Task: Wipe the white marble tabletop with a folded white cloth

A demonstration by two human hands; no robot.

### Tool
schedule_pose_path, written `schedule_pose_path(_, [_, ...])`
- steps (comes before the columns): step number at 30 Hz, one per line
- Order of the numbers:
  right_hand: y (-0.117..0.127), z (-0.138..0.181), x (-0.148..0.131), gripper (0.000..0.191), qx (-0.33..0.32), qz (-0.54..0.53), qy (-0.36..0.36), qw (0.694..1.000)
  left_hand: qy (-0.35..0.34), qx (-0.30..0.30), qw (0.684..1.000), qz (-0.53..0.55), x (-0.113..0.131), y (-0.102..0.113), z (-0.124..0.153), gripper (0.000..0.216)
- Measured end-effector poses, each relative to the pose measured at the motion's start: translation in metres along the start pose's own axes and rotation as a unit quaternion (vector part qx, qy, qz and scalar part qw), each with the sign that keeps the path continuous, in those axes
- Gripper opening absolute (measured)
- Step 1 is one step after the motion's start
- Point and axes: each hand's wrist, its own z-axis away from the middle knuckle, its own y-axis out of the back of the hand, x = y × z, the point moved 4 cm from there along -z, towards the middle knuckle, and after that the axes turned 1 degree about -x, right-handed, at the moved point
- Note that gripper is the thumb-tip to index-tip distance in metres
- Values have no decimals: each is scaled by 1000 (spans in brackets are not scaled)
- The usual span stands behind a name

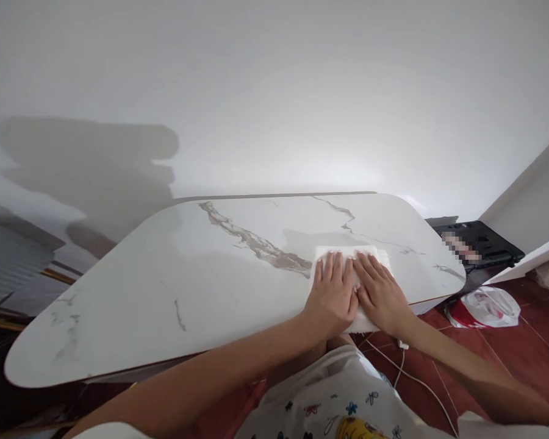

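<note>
A folded white cloth (348, 253) lies on the right part of a white marble-patterned table (187, 274), reaching the near edge. My left hand (333, 294) rests flat on it, fingers stretched out and slightly apart. My right hand (380, 291) lies flat beside it on the same cloth, fingers extended. The two hands touch at the thumbs. Most of the cloth is hidden under them.
A white wall rises behind the table. On the red tiled floor at right lie a white and red plastic bag (485, 306), a black flat device (480, 244) and a white cable (412, 378). Slatted boards (9, 262) lean at far left.
</note>
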Motion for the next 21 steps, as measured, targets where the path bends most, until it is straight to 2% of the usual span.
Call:
schedule_pose_path(5, [1, 6, 41, 58, 22, -8, -8, 1000, -29, -21, 999, 34, 22, -5, -28, 59])
schedule_pose_path(9, [-1, -9, 73, 58, 16, -6, -12, 1000, -27, -22, 998, 54, 26, -12, -59, 58])
schedule_pose_path(15, [-14, -63, 113, 58, 7, 18, -3, 1000, 3, -19, 998, 61, 7, -30, -112, 55])
schedule_pose_path(21, [-29, -127, 139, 56, -10, 8, 36, 999, 54, -9, 997, 50, -21, -42, -151, 56])
